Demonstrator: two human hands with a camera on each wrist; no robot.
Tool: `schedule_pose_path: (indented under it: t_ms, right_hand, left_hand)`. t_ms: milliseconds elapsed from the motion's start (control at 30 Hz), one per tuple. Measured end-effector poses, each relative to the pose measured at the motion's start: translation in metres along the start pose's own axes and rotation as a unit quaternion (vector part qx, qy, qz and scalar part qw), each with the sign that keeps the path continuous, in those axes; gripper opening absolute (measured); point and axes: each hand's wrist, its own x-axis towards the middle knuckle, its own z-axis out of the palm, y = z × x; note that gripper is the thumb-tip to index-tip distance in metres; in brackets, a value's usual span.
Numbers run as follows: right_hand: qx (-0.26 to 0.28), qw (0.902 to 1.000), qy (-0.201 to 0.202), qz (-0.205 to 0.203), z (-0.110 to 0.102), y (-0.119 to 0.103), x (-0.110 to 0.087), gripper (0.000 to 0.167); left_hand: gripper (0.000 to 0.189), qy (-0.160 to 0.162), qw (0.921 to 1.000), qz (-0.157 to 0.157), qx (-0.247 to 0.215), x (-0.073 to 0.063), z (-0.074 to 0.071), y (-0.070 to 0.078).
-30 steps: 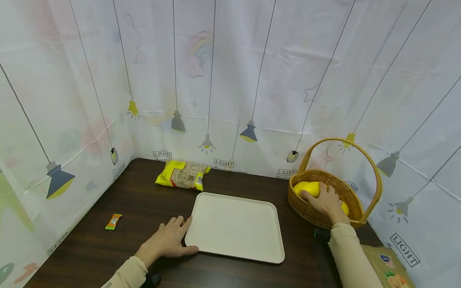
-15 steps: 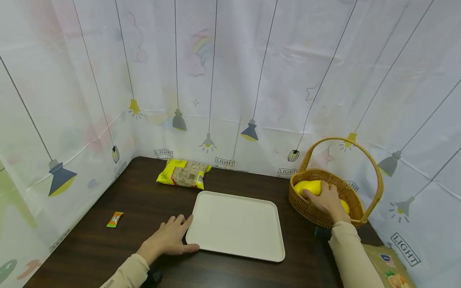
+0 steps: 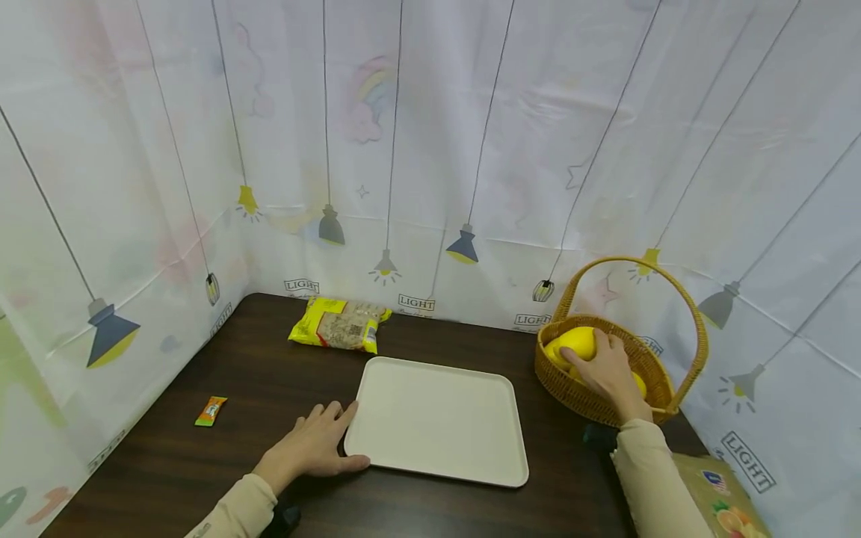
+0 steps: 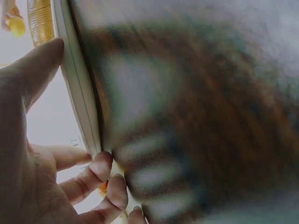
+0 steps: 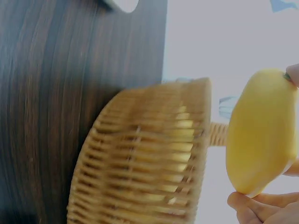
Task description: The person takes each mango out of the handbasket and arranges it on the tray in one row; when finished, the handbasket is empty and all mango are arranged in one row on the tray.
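Pinched smooth yellow oval fruit (image 3: 579, 341) in R hand (image 3: 610, 373), just above golden-brown woven wicker basket (image 3: 565, 388).
Grasped it btwn thumb & fingers; had more yellow fruit (image 3: 640, 385) down in basket. Touched off-white rectangular tray (image 3: 437, 422) at its L edge & near corner w/ L hand (image 3: 308, 447), unclenched. Had yellow-and-clear plastic bag (image 3: 341, 326) behind tray, small orange-and-green wrapped packet (image 3: 211, 411) farther L, all on dark-brown wood-grain table (image 3: 282, 381); tan printed pouch (image 3: 718, 493) nr R sleeve (image 3: 659, 478).

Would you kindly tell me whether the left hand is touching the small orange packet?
No, the left hand touches the tray at its edge, and the orange packet lies apart on the dark table.
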Motion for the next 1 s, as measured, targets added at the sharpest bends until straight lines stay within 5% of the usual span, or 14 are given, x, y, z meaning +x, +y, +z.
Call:
schedule_pose_path:
  t_ms: [633, 1000]
  right_hand:
    - [0.033, 0.9934, 0.036, -0.103, 0.029, -0.072, -0.029, 0.086]
    - [0.034, 0.9909, 0.009, -0.130, 0.057, -0.104, -0.036, 0.085]
  left_hand:
    - [0.102, -0.006, 1.0000, -0.004, -0.001, -0.003, -0.004, 0.004]
    - [0.103, -0.014, 0.9999, -0.006, 0.001, -0.002, -0.004, 0.004]
